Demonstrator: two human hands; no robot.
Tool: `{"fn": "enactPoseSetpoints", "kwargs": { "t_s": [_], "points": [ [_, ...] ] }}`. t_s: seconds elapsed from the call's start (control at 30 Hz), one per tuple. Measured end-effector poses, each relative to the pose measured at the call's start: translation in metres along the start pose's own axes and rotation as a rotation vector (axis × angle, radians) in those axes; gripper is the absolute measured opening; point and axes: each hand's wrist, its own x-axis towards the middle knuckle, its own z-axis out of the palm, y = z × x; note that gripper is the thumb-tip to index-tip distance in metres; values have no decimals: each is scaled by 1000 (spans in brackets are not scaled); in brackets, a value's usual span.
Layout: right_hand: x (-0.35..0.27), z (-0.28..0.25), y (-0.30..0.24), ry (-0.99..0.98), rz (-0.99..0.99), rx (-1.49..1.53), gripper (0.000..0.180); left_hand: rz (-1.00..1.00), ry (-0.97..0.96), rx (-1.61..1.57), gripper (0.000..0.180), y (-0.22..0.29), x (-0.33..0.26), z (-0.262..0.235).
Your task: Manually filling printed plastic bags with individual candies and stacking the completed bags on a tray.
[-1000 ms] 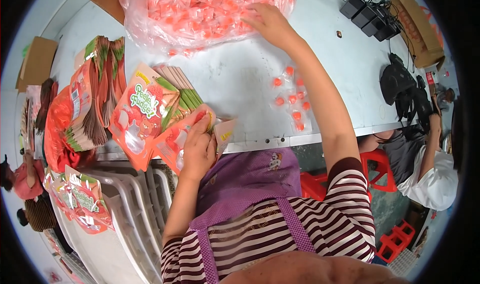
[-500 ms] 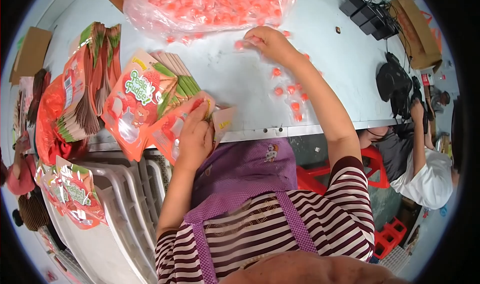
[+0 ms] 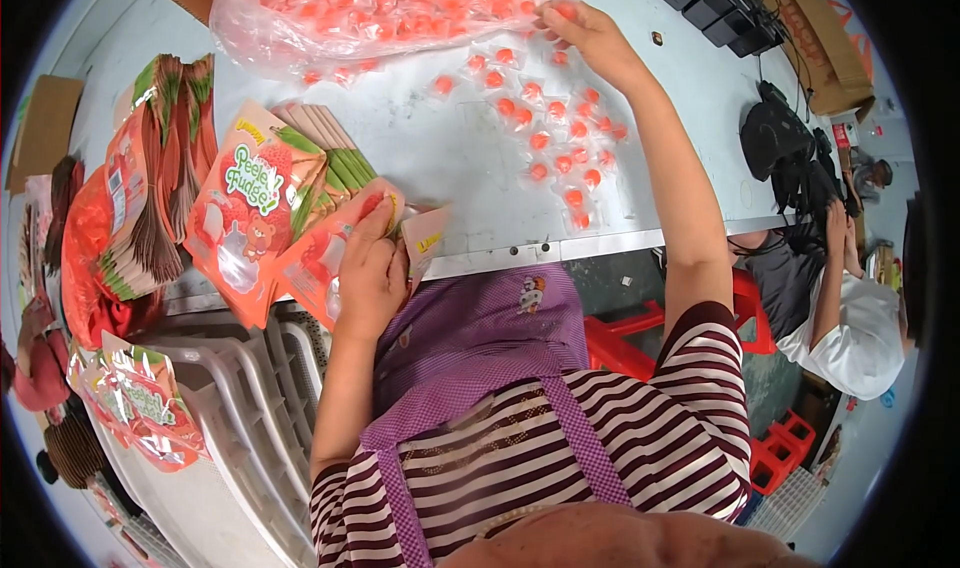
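My left hand [image 3: 372,273] is closed on a red printed pouch [image 3: 318,258] at the front edge of the table; a corner of another pouch [image 3: 424,238] sticks out beside its fingers. Next to it a fan of the same pouches [image 3: 238,193] lies on the table. My right hand [image 3: 590,40] is at the lower right rim of a large clear plastic bag [image 3: 235,38] full of wrapped red candies. Its fingers are curled round a wrapped candy [image 3: 563,11]. Several loose wrapped candies [image 3: 558,133] lie scattered on the table between my hands.
Bundled pouches [image 3: 165,178] stand at the left. White plastic crates [image 3: 250,408] are stacked below the left table edge, with pouches [image 3: 140,408] on top. Black adapters with cables [image 3: 715,8] and a black bag [image 3: 775,138] lie at the right. Another person [image 3: 850,328] sits at the far right.
My right hand has moved up and right to the bag's rim. More loose candies now lie spread on the table. My left hand keeps its hold on the pouch.
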Motion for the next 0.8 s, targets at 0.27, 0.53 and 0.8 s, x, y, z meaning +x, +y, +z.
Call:
{"fn": "enactPoseSetpoints", "kwargs": {
  "t_s": [0.27, 0.53, 0.8],
  "points": [
    [-39, -21, 38, 153, 5, -680, 35, -6, -29, 21, 8, 1, 1, 0],
    [-155, -1, 9, 292, -265, -460, 33, 1, -13, 16, 7, -3, -2, 1],
    [-199, 66, 9, 355, -154, -577, 35, -10, -31, 14, 4, 0, -1, 0]
  ]
}}
